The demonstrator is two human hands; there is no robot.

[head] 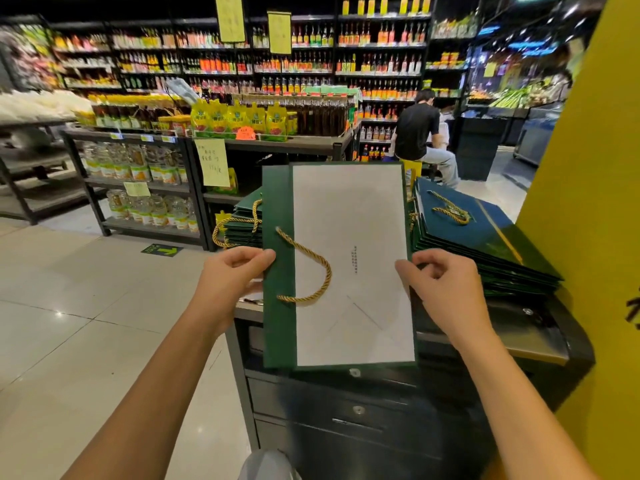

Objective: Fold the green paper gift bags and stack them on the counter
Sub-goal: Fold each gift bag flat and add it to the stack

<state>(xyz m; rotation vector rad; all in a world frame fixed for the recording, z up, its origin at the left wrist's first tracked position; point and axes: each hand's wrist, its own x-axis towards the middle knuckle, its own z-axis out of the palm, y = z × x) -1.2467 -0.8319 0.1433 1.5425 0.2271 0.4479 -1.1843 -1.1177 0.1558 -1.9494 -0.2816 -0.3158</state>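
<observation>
Head cam: we're holding the flat green-and-white paper gift bag (346,271) above the dark metal counter (526,336), long axis pointing away from us. Left hand (232,275) pinches its left edge, right hand (441,289) its right (both equally near). A stack of folded green bags (485,244) sits on the counter's right end.

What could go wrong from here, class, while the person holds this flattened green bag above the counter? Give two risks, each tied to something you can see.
1. The left hand and right hand only pinch the green bag at its side edges, so it may slip or buckle.
2. The stack on the right is fanned out unevenly; another bag laid there might slide off the counter.
</observation>
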